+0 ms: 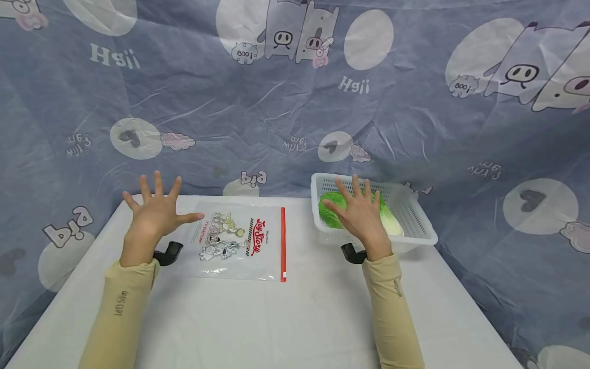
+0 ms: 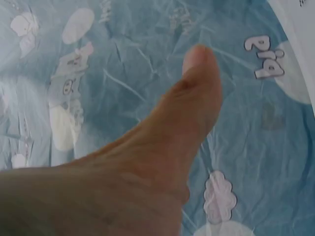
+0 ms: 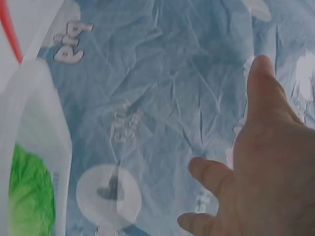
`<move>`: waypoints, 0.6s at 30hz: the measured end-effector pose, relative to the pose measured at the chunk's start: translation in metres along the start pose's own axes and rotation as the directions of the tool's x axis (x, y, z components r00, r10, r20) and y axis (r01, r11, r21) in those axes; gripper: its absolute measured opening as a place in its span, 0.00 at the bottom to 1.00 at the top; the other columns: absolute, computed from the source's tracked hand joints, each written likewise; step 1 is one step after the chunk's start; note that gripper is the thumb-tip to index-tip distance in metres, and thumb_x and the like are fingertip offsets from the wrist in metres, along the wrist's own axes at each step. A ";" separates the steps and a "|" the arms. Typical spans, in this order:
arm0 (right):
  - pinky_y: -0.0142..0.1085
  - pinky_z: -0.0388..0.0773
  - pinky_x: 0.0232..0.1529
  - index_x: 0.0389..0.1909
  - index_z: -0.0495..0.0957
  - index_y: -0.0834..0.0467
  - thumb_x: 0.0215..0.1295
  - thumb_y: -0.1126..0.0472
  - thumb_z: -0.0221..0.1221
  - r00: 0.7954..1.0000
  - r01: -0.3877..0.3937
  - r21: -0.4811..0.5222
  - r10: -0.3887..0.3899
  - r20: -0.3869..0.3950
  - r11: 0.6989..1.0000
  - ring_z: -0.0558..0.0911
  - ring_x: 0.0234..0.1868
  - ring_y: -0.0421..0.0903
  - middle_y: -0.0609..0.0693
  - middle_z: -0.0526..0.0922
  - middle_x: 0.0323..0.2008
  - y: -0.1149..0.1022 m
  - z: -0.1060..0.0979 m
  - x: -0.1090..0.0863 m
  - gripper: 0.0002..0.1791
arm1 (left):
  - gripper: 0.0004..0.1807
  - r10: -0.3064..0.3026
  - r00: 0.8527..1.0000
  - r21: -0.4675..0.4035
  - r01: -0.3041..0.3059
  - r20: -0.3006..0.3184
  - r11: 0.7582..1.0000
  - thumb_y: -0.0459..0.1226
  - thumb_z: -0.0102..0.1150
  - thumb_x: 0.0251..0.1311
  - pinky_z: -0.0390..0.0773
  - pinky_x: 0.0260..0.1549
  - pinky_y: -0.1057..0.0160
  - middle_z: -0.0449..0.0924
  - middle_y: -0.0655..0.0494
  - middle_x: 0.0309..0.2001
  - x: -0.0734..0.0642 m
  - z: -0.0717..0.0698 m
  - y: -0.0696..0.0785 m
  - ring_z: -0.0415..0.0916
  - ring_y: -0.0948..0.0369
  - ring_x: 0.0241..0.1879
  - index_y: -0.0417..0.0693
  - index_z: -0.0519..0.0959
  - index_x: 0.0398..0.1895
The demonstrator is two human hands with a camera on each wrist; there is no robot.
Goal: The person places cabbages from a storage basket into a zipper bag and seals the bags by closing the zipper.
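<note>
My left hand (image 1: pixel 154 215) is raised with straight, spread fingers and holds nothing. Its thumb overlaps the left edge of a clear zip bag (image 1: pixel 262 261) in the head view; the bag lies flat, with a red slider strip on its right and Toy Story print. My right hand (image 1: pixel 361 212), also spread wide and holding nothing, hovers before a white plastic basket (image 1: pixel 417 215). Inside the basket lies a leafy green and white napa cabbage (image 1: pixel 391 224), partly hidden behind that hand. The left wrist view shows mostly the left thumb (image 2: pixel 202 93) against the patterned sheet.
A white table (image 1: pixel 258 323) carries the bag at left of centre and the basket at the back right. Behind and beside it hangs a blue-grey sheet (image 1: pixel 258 123) with cartoon pigs. Each wrist bears a black camera mount (image 1: pixel 169 253) below beige sleeves.
</note>
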State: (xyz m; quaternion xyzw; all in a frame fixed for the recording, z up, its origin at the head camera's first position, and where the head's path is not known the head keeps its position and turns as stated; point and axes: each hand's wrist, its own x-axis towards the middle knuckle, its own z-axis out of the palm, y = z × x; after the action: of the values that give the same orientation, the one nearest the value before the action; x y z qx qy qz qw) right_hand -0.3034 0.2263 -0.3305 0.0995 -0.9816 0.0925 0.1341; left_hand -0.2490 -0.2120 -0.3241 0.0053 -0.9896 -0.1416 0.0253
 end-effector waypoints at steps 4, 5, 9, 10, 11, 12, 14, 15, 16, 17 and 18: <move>0.67 0.41 0.69 0.76 0.48 0.40 0.62 0.24 0.42 0.995 0.096 0.110 -0.095 -0.018 0.989 0.41 0.75 0.67 0.59 0.43 0.77 -0.013 0.003 -0.002 0.44 | 0.54 0.055 0.998 0.009 -0.055 -0.034 0.998 0.63 0.56 0.58 0.34 0.60 0.22 0.27 0.25 0.72 0.004 0.006 0.013 0.22 0.28 0.70 0.39 0.46 0.76; 0.66 0.43 0.69 0.76 0.49 0.39 0.62 0.25 0.43 0.993 0.121 0.141 -0.119 -0.018 0.983 0.43 0.76 0.66 0.58 0.44 0.77 -0.016 0.004 -0.003 0.44 | 0.53 0.068 0.997 0.014 -0.068 -0.036 0.998 0.62 0.56 0.59 0.38 0.60 0.23 0.30 0.24 0.72 0.004 0.008 0.017 0.26 0.28 0.71 0.38 0.48 0.75; 0.62 0.49 0.70 0.76 0.49 0.40 0.64 0.29 0.46 0.974 0.218 0.265 -0.225 -0.004 0.939 0.49 0.76 0.61 0.56 0.48 0.76 -0.029 0.012 -0.008 0.42 | 0.47 0.131 0.991 0.029 -0.130 -0.041 0.991 0.58 0.57 0.61 0.55 0.59 0.27 0.44 0.22 0.70 0.008 0.019 0.032 0.43 0.28 0.69 0.34 0.56 0.71; 0.62 0.50 0.70 0.76 0.49 0.40 0.65 0.29 0.47 0.970 0.233 0.290 -0.243 -0.002 0.928 0.50 0.76 0.59 0.55 0.48 0.76 -0.032 0.014 -0.010 0.42 | 0.46 0.149 0.988 0.031 -0.147 -0.048 0.989 0.57 0.57 0.62 0.59 0.58 0.29 0.48 0.21 0.69 0.008 0.021 0.036 0.48 0.28 0.68 0.32 0.58 0.70; 0.61 0.52 0.70 0.75 0.50 0.40 0.65 0.30 0.48 0.965 0.249 0.311 -0.261 -0.004 0.917 0.52 0.76 0.58 0.53 0.49 0.76 -0.035 0.017 -0.011 0.42 | 0.45 0.168 0.984 0.035 -0.167 -0.054 0.985 0.56 0.58 0.62 0.63 0.56 0.30 0.52 0.22 0.67 0.009 0.024 0.040 0.53 0.28 0.66 0.31 0.60 0.69; 0.60 0.53 0.70 0.75 0.51 0.41 0.65 0.31 0.48 0.961 0.264 0.332 -0.277 -0.008 0.906 0.53 0.75 0.58 0.52 0.51 0.76 -0.037 0.020 -0.013 0.41 | 0.43 0.185 0.981 0.031 -0.184 -0.059 0.982 0.55 0.58 0.62 0.66 0.54 0.31 0.56 0.22 0.66 0.009 0.028 0.043 0.57 0.28 0.64 0.30 0.62 0.67; 0.57 0.56 0.69 0.74 0.53 0.41 0.65 0.32 0.50 0.955 0.276 0.373 -0.296 -0.003 0.886 0.57 0.74 0.55 0.49 0.55 0.75 -0.040 0.026 -0.018 0.40 | 0.41 0.216 0.974 0.020 -0.215 -0.065 0.976 0.54 0.59 0.61 0.70 0.51 0.33 0.63 0.23 0.62 0.010 0.035 0.050 0.64 0.29 0.59 0.29 0.65 0.64; 0.56 0.58 0.69 0.74 0.54 0.41 0.64 0.32 0.51 0.954 0.276 0.389 -0.301 0.005 0.879 0.58 0.74 0.54 0.48 0.58 0.74 -0.041 0.030 -0.021 0.40 | 0.40 0.230 0.971 0.018 -0.230 -0.069 0.973 0.53 0.60 0.61 0.72 0.49 0.35 0.66 0.24 0.60 0.010 0.039 0.054 0.68 0.30 0.56 0.29 0.67 0.63; 0.54 0.61 0.68 0.74 0.55 0.41 0.64 0.32 0.51 0.950 0.281 0.405 -0.312 0.012 0.870 0.61 0.72 0.53 0.48 0.60 0.73 -0.041 0.033 -0.023 0.39 | 0.39 0.243 0.968 0.014 -0.242 -0.067 0.970 0.53 0.61 0.61 0.74 0.48 0.36 0.69 0.25 0.58 0.010 0.043 0.058 0.71 0.31 0.54 0.29 0.68 0.62; 0.52 0.65 0.66 0.73 0.56 0.42 0.65 0.33 0.52 0.945 0.286 0.425 -0.325 0.022 0.859 0.64 0.70 0.53 0.48 0.63 0.71 -0.042 0.036 -0.025 0.39 | 0.38 0.253 0.966 0.009 -0.253 -0.058 0.967 0.53 0.61 0.60 0.75 0.47 0.38 0.71 0.26 0.56 0.011 0.047 0.062 0.73 0.33 0.52 0.29 0.69 0.61; 0.50 0.68 0.64 0.72 0.58 0.42 0.64 0.33 0.52 0.943 0.279 0.445 -0.330 0.040 0.851 0.67 0.68 0.51 0.48 0.65 0.70 -0.042 0.040 -0.028 0.38 | 0.37 0.261 0.964 0.001 -0.261 -0.047 0.965 0.53 0.61 0.60 0.76 0.46 0.39 0.72 0.28 0.55 0.012 0.051 0.065 0.75 0.34 0.50 0.29 0.70 0.60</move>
State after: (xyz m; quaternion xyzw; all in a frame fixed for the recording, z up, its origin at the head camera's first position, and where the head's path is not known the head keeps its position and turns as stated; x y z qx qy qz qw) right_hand -0.2778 0.1823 -0.3699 0.2864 -0.9140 0.2800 0.0650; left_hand -0.2636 -0.1355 -0.3544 -0.1216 -0.9805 -0.1393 0.0668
